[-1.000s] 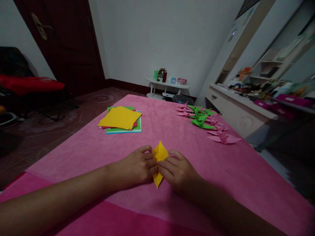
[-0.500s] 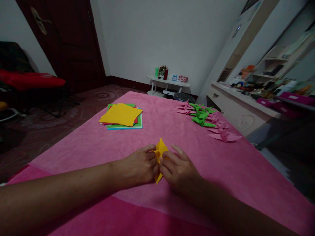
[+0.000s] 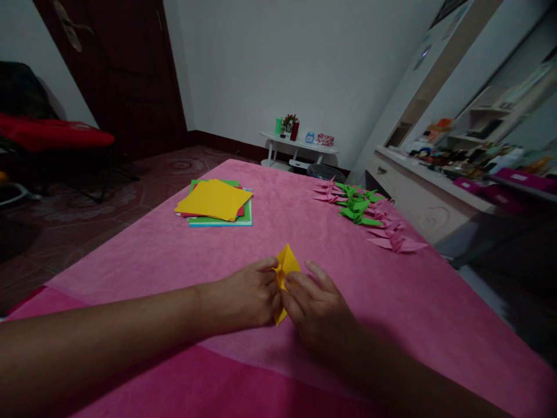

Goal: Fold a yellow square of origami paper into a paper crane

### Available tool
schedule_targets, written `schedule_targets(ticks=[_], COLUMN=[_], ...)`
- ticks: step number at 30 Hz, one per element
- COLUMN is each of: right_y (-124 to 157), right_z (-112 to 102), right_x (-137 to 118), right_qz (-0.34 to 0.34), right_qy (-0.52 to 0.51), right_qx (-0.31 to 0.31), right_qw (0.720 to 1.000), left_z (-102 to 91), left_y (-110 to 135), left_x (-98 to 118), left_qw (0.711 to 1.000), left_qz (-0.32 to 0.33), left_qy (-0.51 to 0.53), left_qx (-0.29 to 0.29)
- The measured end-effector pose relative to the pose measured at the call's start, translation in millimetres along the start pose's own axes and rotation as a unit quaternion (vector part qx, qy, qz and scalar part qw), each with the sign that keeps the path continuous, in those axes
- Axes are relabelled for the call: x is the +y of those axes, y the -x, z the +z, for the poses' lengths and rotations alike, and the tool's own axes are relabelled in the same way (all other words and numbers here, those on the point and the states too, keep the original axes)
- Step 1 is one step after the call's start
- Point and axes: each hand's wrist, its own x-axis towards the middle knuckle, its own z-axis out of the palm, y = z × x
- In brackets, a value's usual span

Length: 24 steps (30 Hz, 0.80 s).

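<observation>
A small piece of folded yellow origami paper is between my two hands, its pointed tips showing above and below the fingers. My left hand grips its left side, with the fingers curled. On the right side, my right hand pinches the paper with thumb and fingers, while one finger is lifted away. The middle folds are partly hidden by the fingers. Both hands are low over the pink tablecloth.
A stack of coloured paper sheets, yellow on top, lies at the left. Several green paper cranes and pink paper cranes stand along the right edge. Beyond are a white side table, a cluttered dresser and a red-covered chair.
The right thumb and fingers have shifted slightly on the yellow paper, and its upper part looks a little wider. The left hand keeps its hold. The view has tilted slightly.
</observation>
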Motion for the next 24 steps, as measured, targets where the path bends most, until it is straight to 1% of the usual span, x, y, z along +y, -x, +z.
schedule_targets(ticks=[4, 9, 14, 17, 19, 21, 23, 24], right_y=[2, 2, 2, 5, 5, 5, 3, 2], right_z=[0, -10, -8, -9, -14, -19, -22, -21], right_x=[-1, -3, -7, -7, -7, -7, -4, -1], right_qz=[0.012, 0.045, 0.050, 0.060, 0.071, 0.106, 0.173, 0.214], right_qy=[-0.024, -0.022, -0.023, -0.022, -0.024, -0.053, -0.090, -0.105], right_qx=[-0.007, -0.055, -0.049, -0.073, -0.076, -0.050, -0.001, 0.024], right_qw=[1.000, 0.997, 0.997, 0.995, 0.994, 0.992, 0.981, 0.971], left_z=[0.0, -1.5, 0.1, -1.5, -2.3, -2.1, -1.6, -1.7], left_y=[1, 0, 0, 0, -1, 0, 1, 2], left_x=[-1, -3, -3, -3, -3, -2, 0, 0], left_qw=[1.000, 0.999, 1.000, 1.000, 1.000, 1.000, 0.999, 0.999], left_qz=[-0.001, 0.016, 0.001, 0.010, 0.009, -0.001, -0.003, -0.002], left_qy=[0.002, 0.013, 0.018, 0.017, 0.019, 0.019, 0.018, 0.017], left_qx=[0.002, -0.024, -0.005, -0.017, -0.020, -0.020, -0.028, -0.033])
